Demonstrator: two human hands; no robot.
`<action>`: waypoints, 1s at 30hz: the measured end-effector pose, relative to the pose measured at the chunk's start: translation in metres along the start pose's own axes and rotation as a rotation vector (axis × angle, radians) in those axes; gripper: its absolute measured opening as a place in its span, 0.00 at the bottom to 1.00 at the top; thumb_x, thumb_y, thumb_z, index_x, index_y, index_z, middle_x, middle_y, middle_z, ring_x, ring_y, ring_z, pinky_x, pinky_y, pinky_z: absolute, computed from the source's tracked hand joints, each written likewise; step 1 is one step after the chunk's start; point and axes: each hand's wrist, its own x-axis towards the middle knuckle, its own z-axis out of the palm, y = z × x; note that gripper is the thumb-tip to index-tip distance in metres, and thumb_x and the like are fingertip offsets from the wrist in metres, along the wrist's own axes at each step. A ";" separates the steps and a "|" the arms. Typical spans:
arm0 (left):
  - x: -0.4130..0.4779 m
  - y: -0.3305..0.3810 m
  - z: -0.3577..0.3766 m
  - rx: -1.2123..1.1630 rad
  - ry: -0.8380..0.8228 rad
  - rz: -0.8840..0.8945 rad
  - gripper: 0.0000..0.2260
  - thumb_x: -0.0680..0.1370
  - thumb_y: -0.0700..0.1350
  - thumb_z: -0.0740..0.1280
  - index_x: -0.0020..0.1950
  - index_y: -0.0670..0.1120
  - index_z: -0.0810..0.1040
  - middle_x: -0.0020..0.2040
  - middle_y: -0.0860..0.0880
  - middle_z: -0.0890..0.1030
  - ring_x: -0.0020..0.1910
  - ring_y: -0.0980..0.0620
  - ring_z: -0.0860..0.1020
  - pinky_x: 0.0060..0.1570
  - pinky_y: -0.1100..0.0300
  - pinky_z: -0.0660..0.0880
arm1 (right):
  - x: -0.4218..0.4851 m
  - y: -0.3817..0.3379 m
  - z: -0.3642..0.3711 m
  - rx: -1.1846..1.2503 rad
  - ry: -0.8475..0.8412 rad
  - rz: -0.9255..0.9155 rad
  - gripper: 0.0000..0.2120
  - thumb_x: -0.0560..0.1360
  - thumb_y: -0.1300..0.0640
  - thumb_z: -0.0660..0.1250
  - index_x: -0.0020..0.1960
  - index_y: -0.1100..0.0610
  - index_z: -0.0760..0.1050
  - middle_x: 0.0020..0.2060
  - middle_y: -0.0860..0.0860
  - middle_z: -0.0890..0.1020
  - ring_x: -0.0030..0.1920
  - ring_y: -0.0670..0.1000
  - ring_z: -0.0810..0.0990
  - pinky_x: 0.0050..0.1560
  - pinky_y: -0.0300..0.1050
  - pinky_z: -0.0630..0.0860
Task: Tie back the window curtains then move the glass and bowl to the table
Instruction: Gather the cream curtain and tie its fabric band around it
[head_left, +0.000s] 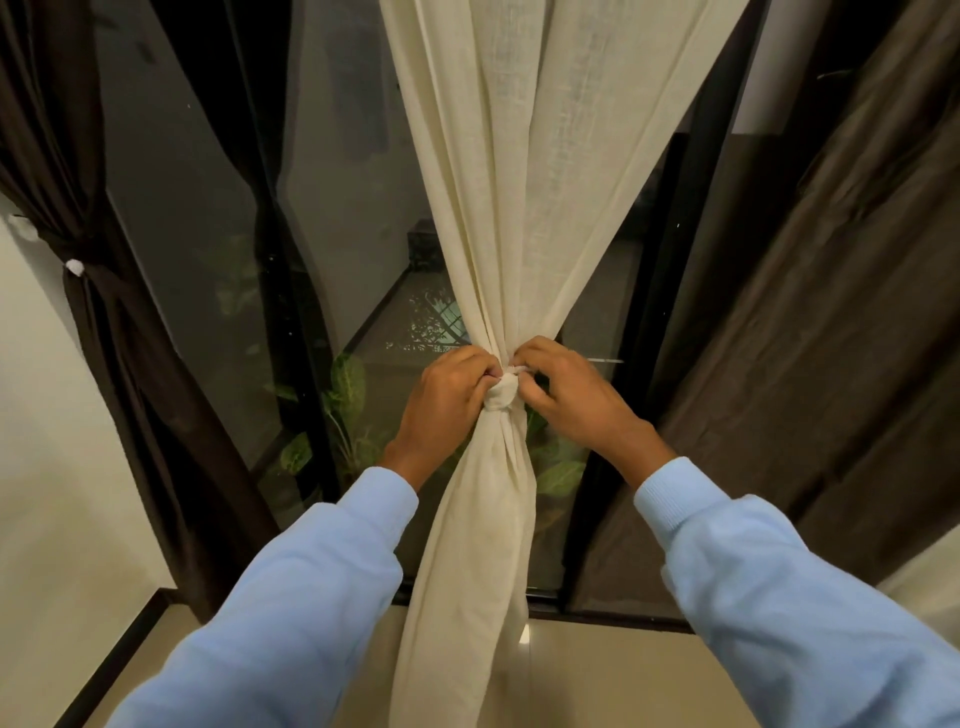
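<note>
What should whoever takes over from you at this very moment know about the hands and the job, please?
Left hand: fingers curled on the knot that gathers the cream curtain.
Right hand: pinches the same knot from the other side.
Done: the left brown curtain is held back by a white tieback.
Left: finish the cream curtain's knot. The right brown curtain shows no tie. The glass, bowl and table are out of view, so that move is yet to do.
</note>
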 end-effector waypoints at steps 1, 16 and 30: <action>0.001 0.000 0.000 -0.003 0.000 -0.003 0.02 0.76 0.38 0.67 0.46 0.41 0.80 0.43 0.47 0.80 0.42 0.54 0.77 0.47 0.61 0.77 | 0.001 0.000 -0.002 0.019 -0.024 -0.006 0.12 0.79 0.48 0.56 0.49 0.51 0.77 0.48 0.46 0.77 0.46 0.47 0.77 0.50 0.44 0.76; 0.001 -0.010 -0.006 -0.178 0.047 -0.166 0.05 0.71 0.33 0.71 0.42 0.42 0.85 0.40 0.50 0.84 0.39 0.58 0.80 0.44 0.61 0.78 | 0.014 -0.015 -0.011 -0.136 0.068 0.150 0.05 0.73 0.50 0.73 0.49 0.46 0.84 0.42 0.41 0.85 0.42 0.42 0.81 0.40 0.34 0.67; 0.010 -0.020 -0.010 -0.208 -0.051 -0.193 0.05 0.70 0.34 0.73 0.41 0.43 0.84 0.39 0.51 0.81 0.40 0.56 0.79 0.45 0.61 0.78 | 0.000 -0.007 0.005 -0.248 -0.039 -0.041 0.14 0.71 0.43 0.72 0.54 0.45 0.79 0.53 0.42 0.72 0.52 0.46 0.71 0.52 0.51 0.69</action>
